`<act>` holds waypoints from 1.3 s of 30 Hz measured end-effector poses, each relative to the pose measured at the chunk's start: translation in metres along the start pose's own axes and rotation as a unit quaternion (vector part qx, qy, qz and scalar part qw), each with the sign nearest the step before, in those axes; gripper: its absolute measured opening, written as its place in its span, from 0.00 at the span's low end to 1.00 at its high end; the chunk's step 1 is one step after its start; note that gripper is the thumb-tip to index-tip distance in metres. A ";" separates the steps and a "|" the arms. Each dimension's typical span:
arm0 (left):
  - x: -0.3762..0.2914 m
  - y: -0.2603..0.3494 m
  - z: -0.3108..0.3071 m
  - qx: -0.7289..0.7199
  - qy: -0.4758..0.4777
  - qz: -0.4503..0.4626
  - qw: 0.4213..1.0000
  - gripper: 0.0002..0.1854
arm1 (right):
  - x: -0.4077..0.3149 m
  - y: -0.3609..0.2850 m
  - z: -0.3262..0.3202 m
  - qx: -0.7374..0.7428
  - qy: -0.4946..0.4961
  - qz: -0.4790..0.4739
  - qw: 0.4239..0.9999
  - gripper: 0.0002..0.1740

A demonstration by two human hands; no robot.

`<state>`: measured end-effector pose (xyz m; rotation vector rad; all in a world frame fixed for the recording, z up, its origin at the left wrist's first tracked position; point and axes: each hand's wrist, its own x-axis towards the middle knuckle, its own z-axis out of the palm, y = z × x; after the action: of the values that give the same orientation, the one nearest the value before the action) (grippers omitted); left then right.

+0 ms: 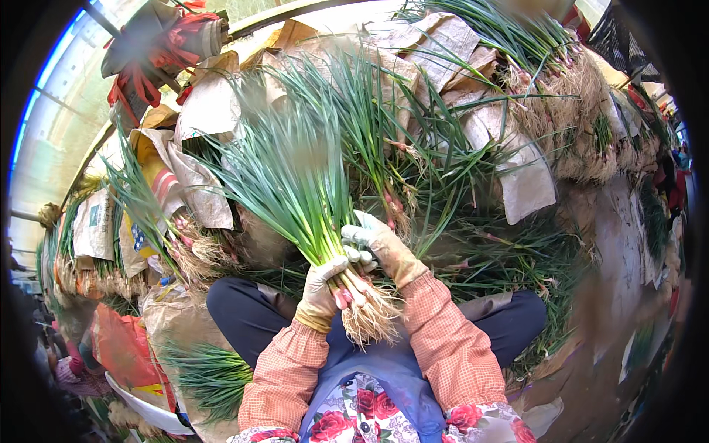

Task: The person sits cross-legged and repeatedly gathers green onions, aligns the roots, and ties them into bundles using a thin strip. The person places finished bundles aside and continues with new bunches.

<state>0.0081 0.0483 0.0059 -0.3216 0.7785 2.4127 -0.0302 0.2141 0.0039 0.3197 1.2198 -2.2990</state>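
Note:
A bunch of spring onions (pixel 316 221) is held in front of me, its green leaves fanning upward and away. Pink-white bulbs and pale stringy roots (pixel 371 318) hang at its lower end, above my lap. My left hand (pixel 321 293), in a pale work glove, wraps the stems just above the bulbs, thumb across the front. Against the right side of the same stems is my gloved right hand (pixel 385 243), with bent fingers gripping there; some fingertips are hidden among the stalks. Loose spring onions (pixel 393 205) lie just beyond the right hand.
Bundles with roots lie on woven sacks (pixel 529 177) at the upper right. Another onion bundle (pixel 185 238) lies left of my knees. Loose greens (pixel 515 260) spread to the right. More leaves (pixel 213 376) lie at my left side, near a red-orange sack (pixel 124 343).

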 end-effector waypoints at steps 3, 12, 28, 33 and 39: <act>-0.005 0.002 0.001 -0.044 -0.007 0.047 0.998 0.14 | 0.006 0.008 0.012 0.139 0.037 -0.038 0.989 0.23; -0.012 0.000 -0.012 -0.044 -0.003 -0.004 0.999 0.15 | 0.009 0.014 0.013 0.075 0.013 0.042 0.996 0.09; -0.017 0.003 0.004 -0.088 -0.009 -0.032 0.996 0.22 | 0.048 -0.030 -0.045 -0.077 0.291 -0.265 0.916 0.14; -0.002 -0.004 -0.002 -0.069 -0.075 -0.073 0.992 0.31 | 0.067 -0.011 -0.060 -0.678 0.297 -0.165 0.652 0.18; 0.023 -0.006 -0.007 -0.002 0.032 -0.010 0.999 0.21 | 0.038 -0.024 -0.052 -0.263 0.079 -0.016 0.962 0.13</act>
<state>-0.0061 0.0584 -0.0111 -0.4093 0.7949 2.3968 -0.0764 0.2553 -0.0251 0.2913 1.8636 -1.9031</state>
